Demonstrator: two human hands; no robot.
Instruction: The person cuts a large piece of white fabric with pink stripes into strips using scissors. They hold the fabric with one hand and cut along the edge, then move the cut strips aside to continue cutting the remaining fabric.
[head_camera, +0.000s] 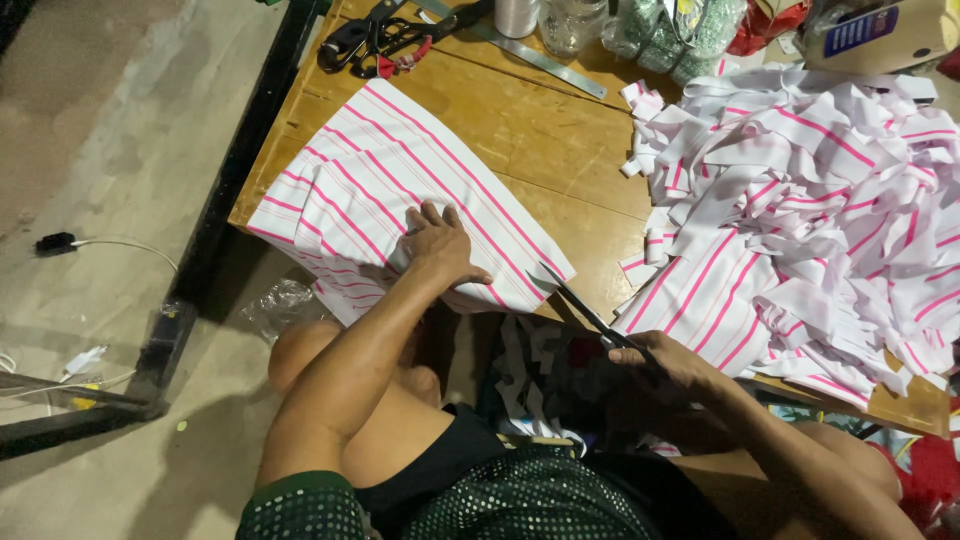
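A folded piece of white cloth with pink stripes (380, 170) lies on the wooden table (560, 130). My left hand (438, 245) presses flat on its near edge, fingers spread. My right hand (665, 362) grips black scissors (585, 308) below the table's front edge. The scissor blades point up-left and meet the cloth's near right corner.
A big heap of cut striped strips (810, 190) covers the right side of the table. At the back lie another pair of scissors (385, 40), a metal ruler (530, 52), a spool, a glass jar and a cardboard box (880, 35). Bare concrete floor lies to the left.
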